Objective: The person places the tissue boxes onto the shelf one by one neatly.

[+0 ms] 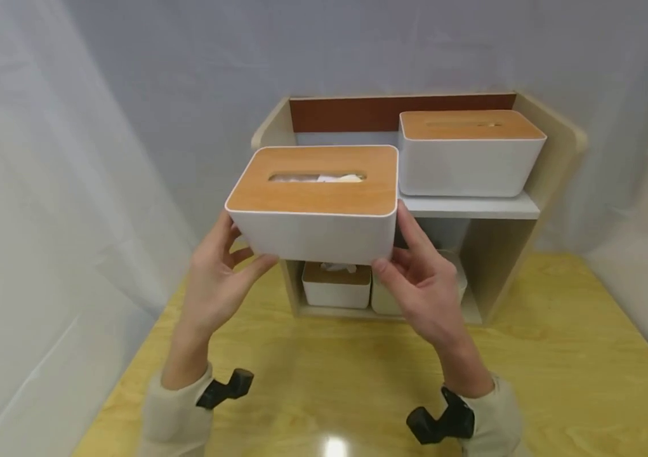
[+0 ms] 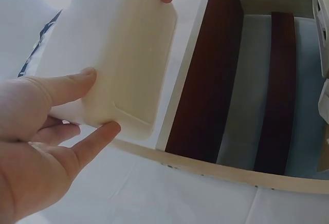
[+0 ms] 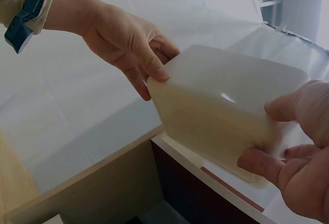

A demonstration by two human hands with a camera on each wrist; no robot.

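Observation:
A white tissue box (image 1: 312,238) with a wood-coloured lid is held up in front of the shelf unit, its slot facing up and something pale showing inside. My left hand (image 1: 218,276) grips its left end, thumb along the lower front edge. At the right end, my right hand (image 1: 426,279) holds it with the thumb at the bottom corner and fingers along the side. In the left wrist view the underside of the box (image 2: 128,54) faces the camera, close over the shelf's edge. Both hands also show on the box (image 3: 216,100) in the right wrist view.
On the right of the upper shelf (image 1: 472,206) stands a similar tissue box (image 1: 466,168). The lower compartment holds a smaller tissue box (image 1: 337,293) and a pale container (image 1: 383,299), partly hidden by my right hand. A yellow wooden table (image 1: 324,374) carries the unit; white sheeting (image 1: 129,95) hangs around.

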